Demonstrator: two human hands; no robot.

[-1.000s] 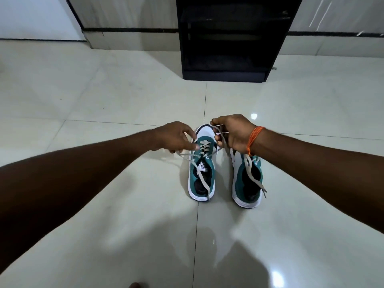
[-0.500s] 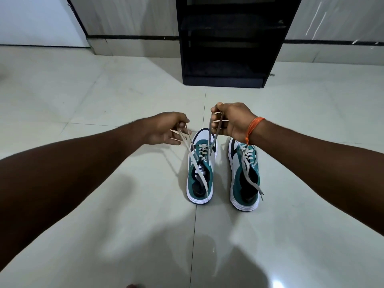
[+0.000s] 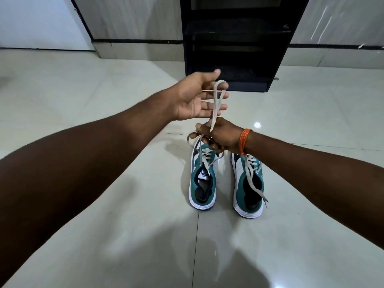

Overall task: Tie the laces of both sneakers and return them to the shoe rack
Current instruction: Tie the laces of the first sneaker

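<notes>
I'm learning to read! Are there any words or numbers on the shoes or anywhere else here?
White tongue label inside the left sneaker: dark printing is there, but too small and blurred to read.
Right sneaker: no words or numbers show.
Black shoe rack, floor tiles and orange wrist thread: no writing on them.
So nothing here can be read.

— That pale tiled floor (image 3: 83, 96), glossy? 
— Polished, mirror-smooth. The black shoe rack (image 3: 234, 48) at twelve o'clock looks matt. 
— And the teal-and-white sneakers (image 3: 202, 183)? 
— Cloth uppers, flat woven grey laces (image 3: 217, 100), rubbery white soles.
</notes>
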